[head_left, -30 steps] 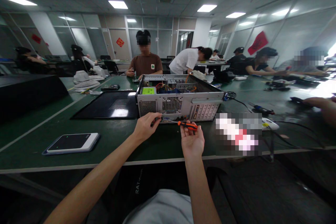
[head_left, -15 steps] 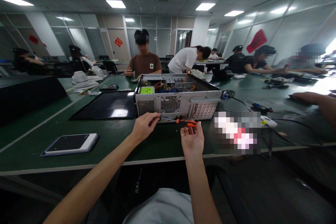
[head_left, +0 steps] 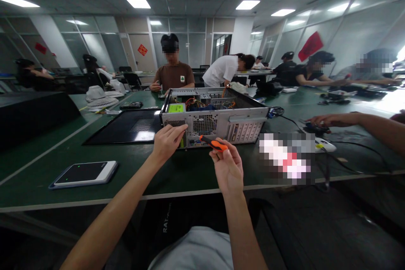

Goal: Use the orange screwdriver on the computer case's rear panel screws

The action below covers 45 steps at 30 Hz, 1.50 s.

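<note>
An open computer case (head_left: 221, 120) lies on its side on the green table, its rear panel with vents and slots facing me. My right hand (head_left: 229, 166) grips an orange and black screwdriver (head_left: 217, 144), whose shaft points left toward the panel's lower left part. Beside the tip, in front of the left vent, my left hand (head_left: 169, 141) has thumb and fingers pinched together. Whatever they pinch, if anything, is too small to make out. Wires and a yellow-green label (head_left: 176, 108) show inside the case.
A black side panel (head_left: 126, 128) lies left of the case. Nearer me is a white device (head_left: 85, 174). At right are a power strip (head_left: 325, 145), cables and a co-worker's hand (head_left: 325, 120). A person (head_left: 174, 71) is across the table.
Both my hands have moved left and slightly up along the rear panel, the screwdriver now tilted more. The co-worker's hand at right has reached further left onto a dark tool.
</note>
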Motion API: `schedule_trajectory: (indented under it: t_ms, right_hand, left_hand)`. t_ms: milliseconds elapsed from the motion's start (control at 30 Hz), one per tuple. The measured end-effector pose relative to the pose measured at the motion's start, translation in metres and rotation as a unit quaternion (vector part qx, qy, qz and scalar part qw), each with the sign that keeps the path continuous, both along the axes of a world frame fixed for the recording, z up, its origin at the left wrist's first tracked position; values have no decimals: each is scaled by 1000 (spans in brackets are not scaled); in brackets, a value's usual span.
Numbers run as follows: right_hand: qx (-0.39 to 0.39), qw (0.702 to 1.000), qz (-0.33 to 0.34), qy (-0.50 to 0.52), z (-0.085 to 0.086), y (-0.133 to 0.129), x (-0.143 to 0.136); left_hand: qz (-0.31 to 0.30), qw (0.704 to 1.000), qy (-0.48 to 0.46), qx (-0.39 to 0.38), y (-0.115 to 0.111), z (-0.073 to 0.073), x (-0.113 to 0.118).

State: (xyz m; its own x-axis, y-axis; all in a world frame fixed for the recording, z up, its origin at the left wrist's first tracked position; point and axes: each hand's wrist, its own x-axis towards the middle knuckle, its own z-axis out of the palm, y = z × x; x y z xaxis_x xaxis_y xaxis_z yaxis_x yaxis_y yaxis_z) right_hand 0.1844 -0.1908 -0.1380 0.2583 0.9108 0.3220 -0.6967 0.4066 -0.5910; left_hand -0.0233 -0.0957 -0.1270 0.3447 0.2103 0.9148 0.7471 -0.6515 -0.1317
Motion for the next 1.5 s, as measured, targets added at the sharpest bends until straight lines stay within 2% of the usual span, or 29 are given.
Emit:
schedule_trajectory:
  t_ms: [167,300,633,833,1000,1167,1500]
  right_hand:
    - [58,992,-36,-110,13,-20,-22]
    - [93,978,-75,-169,16,-29,-36]
    - [136,948,-118,-261,6,-30,-48]
    - [150,928,-152,-305,3,-28,-49]
    - [154,912,-174,-338,4,-28,-48]
    - [154,908,-181,-344,5,-28,-48]
    - [166,899,-199,-353,10,-27,-46]
  left_hand:
    - [4,999,-29,13,8,15,5]
    - [-1,998,-61,18,11,21,12]
    - [-22,991,-132,17,11,12,16]
    - [-9,984,-176,-5,11,12,18]
    - [1,984,-175,-24,13,11,22]
    - [-11,983,-184,-26,12,12,27]
    - [12,974,-216,-67,8,10,28]
